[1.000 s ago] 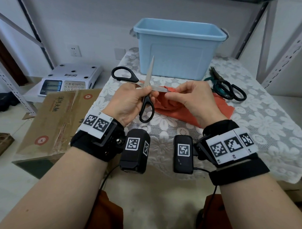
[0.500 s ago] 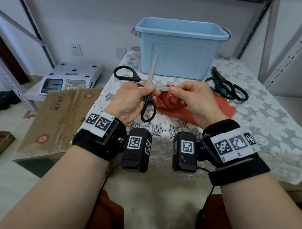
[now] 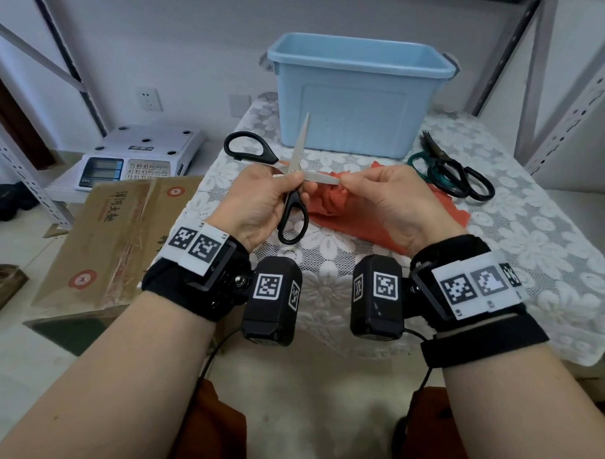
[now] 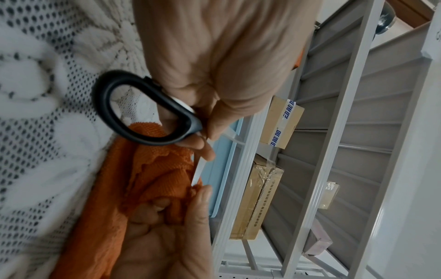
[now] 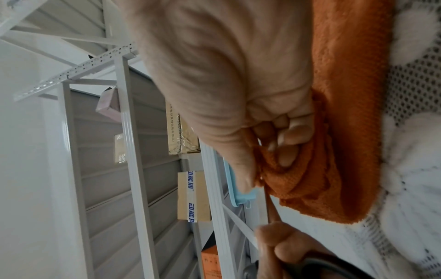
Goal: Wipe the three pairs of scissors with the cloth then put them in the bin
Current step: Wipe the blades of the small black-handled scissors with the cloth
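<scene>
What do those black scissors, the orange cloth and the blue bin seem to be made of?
Scissors: pale blades with a dull sheen, likely steel; the matte black loop handles look like plastic. Cloth: fuzzy looped pile with a frilled edge, probably microfibre or terry. Bin: smooth, evenly coloured walls with a moulded rim, apparently plastic.

We read blue characters 动能加 on the white tape of a carton (image 4: 281,122) on the shelf, seen also from the right wrist. A second carton (image 4: 256,200) carries a line of small print, too fine for us. The cardboard box (image 3: 119,236) shows brushed characters we cannot make out. The scale (image 3: 139,158) keypad digits blur.
</scene>
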